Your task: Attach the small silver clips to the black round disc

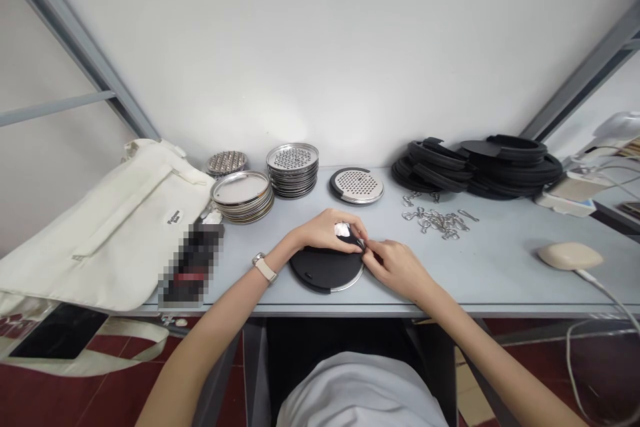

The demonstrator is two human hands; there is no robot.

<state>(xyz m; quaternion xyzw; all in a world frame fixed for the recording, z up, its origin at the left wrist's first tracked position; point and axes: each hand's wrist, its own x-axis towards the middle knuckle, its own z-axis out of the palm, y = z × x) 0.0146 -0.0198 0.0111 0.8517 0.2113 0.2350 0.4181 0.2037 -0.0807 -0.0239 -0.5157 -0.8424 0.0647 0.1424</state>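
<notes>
A round black plate with a metal rim [325, 270] lies near the table's front edge. My left hand [333, 230] arches over its far side, fingers closed round the black edge at the right. Something white [343, 229] shows between thumb and fingers; I cannot make out what it is. My right hand [393, 267] pinches the same rim from the right, its fingertips meeting those of the left hand. Whatever small part lies between the fingertips is hidden. Behind the hands is a round grater disc [359, 183] with a black edge strip.
Stacked grater discs [293, 159] and metal discs [241, 188] stand at the back left beside a white bag [135, 233]. Black rings [433, 167] are piled at the back right, with loose metal clips [443, 221] before them. A cream corded device [570, 255] lies at right.
</notes>
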